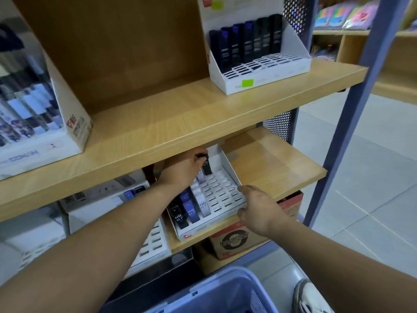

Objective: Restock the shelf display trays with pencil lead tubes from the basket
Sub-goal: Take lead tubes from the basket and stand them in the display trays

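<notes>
A white slotted display tray [228, 213] sits on the lower shelf, angled, with several black, blue and white lead tubes [190, 211] marked HB 0.7 in its left rows. My left hand [182, 169] reaches under the upper shelf and pinches a black lead tube [206, 164] standing upright at the tray's back row. My right hand [259, 207] grips the tray's front right corner. The blue plastic basket [228, 290] is on the floor at the bottom; its contents are out of view.
The upper wooden shelf [180, 123] overhangs the tray and carries another white tray of dark tubes [255, 53] and a pen display [33, 114]. A second slotted tray [151, 245] lies to the left, a cardboard box [243, 238] below. My shoe [309, 297] is beside the basket.
</notes>
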Demonstrator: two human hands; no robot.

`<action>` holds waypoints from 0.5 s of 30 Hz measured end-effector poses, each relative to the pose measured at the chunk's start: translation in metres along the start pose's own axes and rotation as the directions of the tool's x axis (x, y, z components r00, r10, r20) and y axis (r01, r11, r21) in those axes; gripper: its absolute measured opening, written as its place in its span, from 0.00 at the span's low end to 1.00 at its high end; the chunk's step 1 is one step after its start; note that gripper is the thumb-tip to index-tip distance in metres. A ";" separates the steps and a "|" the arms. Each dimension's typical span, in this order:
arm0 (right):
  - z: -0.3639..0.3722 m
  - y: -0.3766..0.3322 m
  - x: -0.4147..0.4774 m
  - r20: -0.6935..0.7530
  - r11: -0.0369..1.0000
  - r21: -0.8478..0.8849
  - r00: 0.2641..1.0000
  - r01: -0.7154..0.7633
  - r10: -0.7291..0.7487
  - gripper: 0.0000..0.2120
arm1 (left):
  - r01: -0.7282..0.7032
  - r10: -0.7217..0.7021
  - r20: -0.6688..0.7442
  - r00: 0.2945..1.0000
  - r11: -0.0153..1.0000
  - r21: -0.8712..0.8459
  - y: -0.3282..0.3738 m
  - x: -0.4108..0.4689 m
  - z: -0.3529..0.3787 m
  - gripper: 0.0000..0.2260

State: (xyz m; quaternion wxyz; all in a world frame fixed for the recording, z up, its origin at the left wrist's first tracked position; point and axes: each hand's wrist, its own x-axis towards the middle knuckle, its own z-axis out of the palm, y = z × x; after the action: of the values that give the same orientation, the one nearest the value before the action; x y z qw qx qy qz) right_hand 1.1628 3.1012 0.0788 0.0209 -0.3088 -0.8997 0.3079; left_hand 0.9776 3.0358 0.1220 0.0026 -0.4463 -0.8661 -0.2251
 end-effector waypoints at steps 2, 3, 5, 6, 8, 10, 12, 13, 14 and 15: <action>0.002 -0.001 0.000 0.004 1.000 0.017 1.000 -0.011 0.011 0.24 | 0.033 -0.033 -0.005 0.999 0.995 -0.096 -0.001 0.005 0.002 0.11; 0.002 -0.001 0.001 0.004 0.999 0.027 1.000 -0.017 0.017 0.24 | 0.040 -0.042 -0.008 0.999 0.991 -0.128 -0.001 0.007 0.002 0.10; 0.002 -0.002 0.002 -0.005 0.998 0.051 1.000 -0.023 0.023 0.24 | 0.043 -0.047 -0.019 0.999 0.985 -0.168 0.002 0.010 0.003 0.10; 0.002 -0.002 0.002 -0.009 0.998 0.061 1.000 -0.024 0.024 0.23 | 0.038 -0.044 -0.029 0.999 0.984 -0.176 0.002 0.010 0.004 0.10; 0.001 -0.003 0.002 -0.015 0.997 0.076 0.999 -0.033 0.034 0.22 | 0.034 -0.042 -0.048 0.998 0.986 -0.161 0.001 0.009 0.005 0.10; 0.001 -0.002 0.002 -0.017 0.995 0.090 0.998 -0.053 0.054 0.22 | 0.035 -0.043 -0.079 0.996 0.994 -0.100 -0.001 0.008 0.006 0.10; 0.002 -0.001 0.002 -0.014 0.993 0.100 0.998 -0.064 0.066 0.21 | -0.007 0.009 -0.094 0.996 0.999 0.031 -0.003 0.008 0.008 0.11; 0.002 0.000 0.003 -0.012 0.993 0.102 0.998 -0.065 0.067 0.21 | -0.023 0.030 -0.090 0.995 0.997 0.080 -0.004 0.010 0.009 0.12; 0.002 0.000 0.003 -0.010 0.992 0.104 0.998 -0.066 0.067 0.20 | -0.013 0.021 -0.076 0.997 0.996 0.094 -0.004 0.012 0.010 0.12; 0.002 0.001 0.002 -0.006 0.992 0.105 0.998 -0.069 0.070 0.20 | 0.007 -0.002 -0.062 0.998 0.997 0.080 -0.003 0.015 0.010 0.12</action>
State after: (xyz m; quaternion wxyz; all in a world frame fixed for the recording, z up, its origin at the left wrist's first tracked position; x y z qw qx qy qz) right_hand 1.1608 3.1019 0.0767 0.0306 -0.3400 -0.8709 0.3535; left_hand 0.9683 3.0495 0.1146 0.0467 -0.4369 -0.8748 -0.2039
